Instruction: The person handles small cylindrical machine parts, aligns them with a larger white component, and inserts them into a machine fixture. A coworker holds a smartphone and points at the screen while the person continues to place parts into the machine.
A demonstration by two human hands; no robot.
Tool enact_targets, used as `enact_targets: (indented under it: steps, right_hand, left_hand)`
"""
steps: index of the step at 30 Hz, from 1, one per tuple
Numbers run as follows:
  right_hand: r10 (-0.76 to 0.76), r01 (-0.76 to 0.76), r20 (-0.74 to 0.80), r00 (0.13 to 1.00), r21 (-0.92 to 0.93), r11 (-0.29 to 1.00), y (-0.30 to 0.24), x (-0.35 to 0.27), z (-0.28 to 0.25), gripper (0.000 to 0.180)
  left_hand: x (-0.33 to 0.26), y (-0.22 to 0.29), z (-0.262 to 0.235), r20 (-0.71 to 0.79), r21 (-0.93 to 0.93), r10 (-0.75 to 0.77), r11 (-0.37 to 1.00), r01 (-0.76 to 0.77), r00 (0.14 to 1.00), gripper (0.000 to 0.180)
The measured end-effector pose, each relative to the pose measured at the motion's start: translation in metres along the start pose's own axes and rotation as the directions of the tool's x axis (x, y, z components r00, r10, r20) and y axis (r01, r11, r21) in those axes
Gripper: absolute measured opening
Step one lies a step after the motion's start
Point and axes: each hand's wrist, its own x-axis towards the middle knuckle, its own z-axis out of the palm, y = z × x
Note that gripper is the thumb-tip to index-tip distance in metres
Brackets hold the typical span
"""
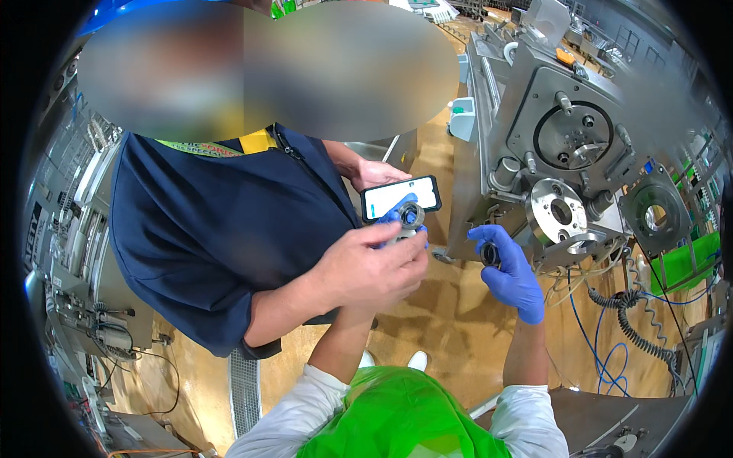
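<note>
1. The left hand [402, 221], in a blue glove, was mostly hidden beneath a co-worker's bare hand [374, 267]; its fingers closed around a round metal bearing part [410, 214].
2. The right hand [510, 269], also gloved, curled around a dark ring [491, 254].
3. A phone [401, 196] sat just beyond the left hand, and a steel machine [565, 145] stood beyond the right.

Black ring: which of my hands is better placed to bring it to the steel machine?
Probably right. The right hand holds the black ring, close beside the steel machine. The left hand is farther off, holding a metal part that a co-worker's hand also grips.
</note>
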Motion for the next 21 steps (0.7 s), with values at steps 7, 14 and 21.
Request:
enact_targets:
  steps: [7,14,21]
  right_hand:
    - [0.113,-0.109,-0.035,0.993,0.087,0.99,0.014,-0.012,-0.003,0.057]
    - [0.076,-0.056,-0.089,0.993,0.209,0.976,0.028,-0.011,0.002,0.059]
    - [0.016,0.028,-0.137,0.99,0.311,0.95,0.034,-0.009,0.006,0.063]
  left_hand:
    - [0.011,0.036,-0.003,-0.18,0.533,0.276,0.834,-0.142,0.944,0.043]
    - [0.022,0.06,-0.02,-0.125,0.538,0.181,0.839,-0.087,0.975,0.041]
    - [0.034,0.058,-0.012,-0.113,0.513,0.063,0.858,0.004,0.992,0.041]
